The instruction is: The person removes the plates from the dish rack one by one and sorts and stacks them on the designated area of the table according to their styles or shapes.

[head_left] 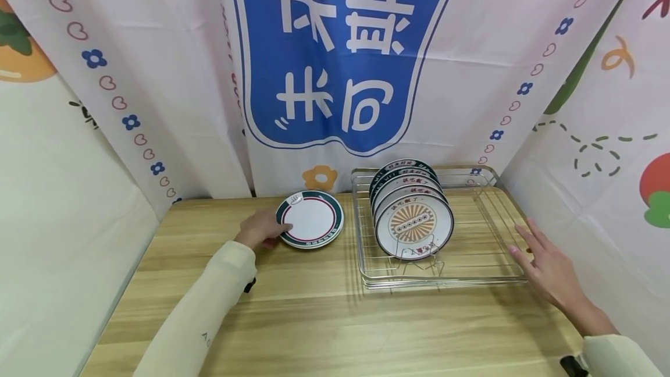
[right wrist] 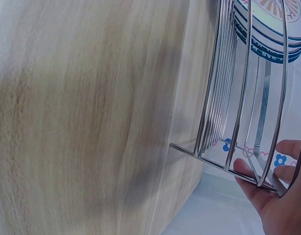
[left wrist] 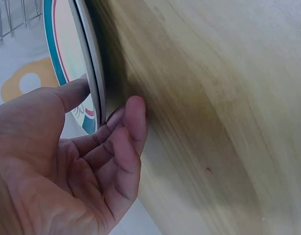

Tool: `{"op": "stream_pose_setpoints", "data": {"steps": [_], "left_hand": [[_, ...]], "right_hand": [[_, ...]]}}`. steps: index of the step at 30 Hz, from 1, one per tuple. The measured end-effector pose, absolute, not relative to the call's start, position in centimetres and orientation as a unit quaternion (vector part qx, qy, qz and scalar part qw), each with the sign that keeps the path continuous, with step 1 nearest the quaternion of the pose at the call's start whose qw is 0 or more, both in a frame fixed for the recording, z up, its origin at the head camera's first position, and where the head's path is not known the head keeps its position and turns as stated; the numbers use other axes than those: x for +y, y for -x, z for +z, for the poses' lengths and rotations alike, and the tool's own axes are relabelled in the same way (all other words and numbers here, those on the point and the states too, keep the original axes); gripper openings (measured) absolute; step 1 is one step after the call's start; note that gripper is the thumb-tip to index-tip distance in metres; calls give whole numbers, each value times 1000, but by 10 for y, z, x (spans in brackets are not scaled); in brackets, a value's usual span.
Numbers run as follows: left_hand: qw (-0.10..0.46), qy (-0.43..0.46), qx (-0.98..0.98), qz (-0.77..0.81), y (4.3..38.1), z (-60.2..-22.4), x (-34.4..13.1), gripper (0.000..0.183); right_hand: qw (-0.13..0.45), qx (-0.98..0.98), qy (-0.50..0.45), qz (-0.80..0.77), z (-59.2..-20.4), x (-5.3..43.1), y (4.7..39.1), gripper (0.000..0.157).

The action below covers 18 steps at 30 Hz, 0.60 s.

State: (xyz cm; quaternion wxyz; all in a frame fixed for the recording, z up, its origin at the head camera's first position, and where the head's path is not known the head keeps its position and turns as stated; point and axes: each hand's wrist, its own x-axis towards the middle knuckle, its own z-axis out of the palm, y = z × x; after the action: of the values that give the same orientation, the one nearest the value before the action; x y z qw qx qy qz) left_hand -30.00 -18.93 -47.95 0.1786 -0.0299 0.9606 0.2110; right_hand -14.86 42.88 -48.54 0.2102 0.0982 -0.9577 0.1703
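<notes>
Two stacked plates (head_left: 310, 219), white with a green rim and a red ring, are at the left of the table. My left hand (head_left: 262, 230) pinches their near-left edge, the thumb over the top rim and fingers at the underside. In the left wrist view both plate edges (left wrist: 95, 63) lie one against the other beside the thumb, while the other fingers curl loosely. My right hand (head_left: 549, 266) is at the right end of a wire dish rack (head_left: 492, 278), fingers mostly straight and spread. The right wrist view shows its fingers (right wrist: 246, 169) by the rack's end rail.
Several plates (head_left: 413, 223) stand upright in the left part of the rack, the front one with an orange sunburst print. Wood-grain tabletop (head_left: 335, 330) extends in front. Printed white cloth (head_left: 471, 74) hangs behind and along the sides.
</notes>
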Motion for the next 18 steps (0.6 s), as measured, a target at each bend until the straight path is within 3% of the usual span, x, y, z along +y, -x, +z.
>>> {"op": "stream_pose_setpoints", "data": {"steps": [9,18], "left_hand": [[173,11,970,170,299,-465,-190,40],[119,-36,983,138,308,-442,-183,53]], "right_hand": [[211,-957,-100,171,-486,428,148,53],[210,-957,-101,171,-486,430,149,53]]}}
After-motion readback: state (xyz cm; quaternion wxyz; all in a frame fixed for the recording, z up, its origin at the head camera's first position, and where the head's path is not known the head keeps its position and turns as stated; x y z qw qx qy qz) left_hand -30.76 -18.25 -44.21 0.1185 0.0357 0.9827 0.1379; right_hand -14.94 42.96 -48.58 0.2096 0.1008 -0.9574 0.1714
